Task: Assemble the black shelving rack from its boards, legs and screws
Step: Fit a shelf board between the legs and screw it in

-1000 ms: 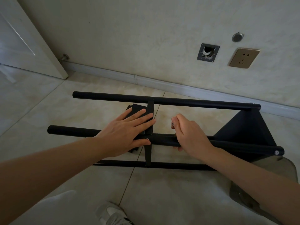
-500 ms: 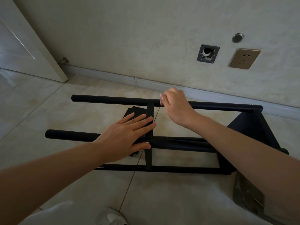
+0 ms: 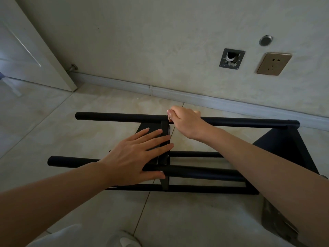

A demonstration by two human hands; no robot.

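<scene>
The black rack lies on its side on the tiled floor. Its far round leg [image 3: 124,117] runs left to right, and its near round leg [image 3: 204,172] lies closer to me. A thin middle board [image 3: 164,130] stands on edge between the legs. An end board [image 3: 281,147] joins them at the right. My left hand [image 3: 137,155] lies flat with straight fingers against the middle board and the near leg. My right hand [image 3: 185,120] curls over the far leg where the middle board meets it; its fingertips pinch something small that I cannot make out.
The wall [image 3: 160,41] and its skirting stand just behind the rack, with a socket plate [image 3: 273,64] and an open wall box [image 3: 231,58]. A white door [image 3: 26,50] stands at the left. My shoe [image 3: 124,240] is at the bottom edge.
My right hand left the near leg and crossed to the far leg at the middle board's joint. My left hand has stayed flat on the board.
</scene>
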